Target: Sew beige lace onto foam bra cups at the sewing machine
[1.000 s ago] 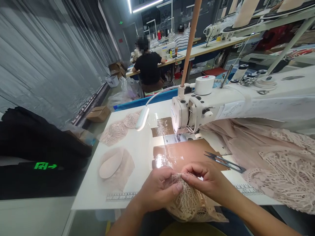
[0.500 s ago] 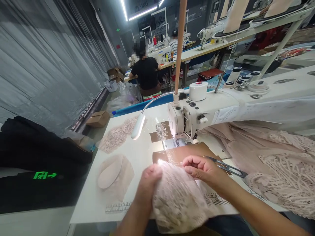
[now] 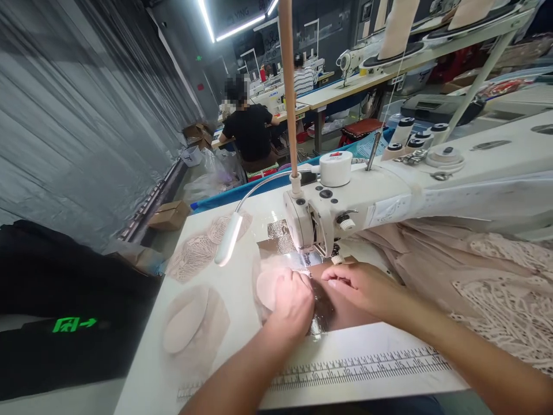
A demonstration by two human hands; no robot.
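My left hand is closed on a sheer beige fabric piece with an oval pad showing, which lies flat just in front of the sewing machine head. Its fingertips are near the presser foot, and the hand covers much of the piece. My right hand rests over the brown sheet to the right of the foot. Its thumb and fingers are curled together, and whatever they pinch is too small to make out. The needle area is partly hidden.
A second padded piece and a lace piece lie on the left of the table. A lamp hangs above it. Beige lace fabric is heaped at right. A printed ruler runs along the front. A person sits ahead.
The fabric piece has moved away from the front edge to the machine's foot and now lies with its pad showing. Both hands moved forward with it. The metal tool by my right hand is now hidden.
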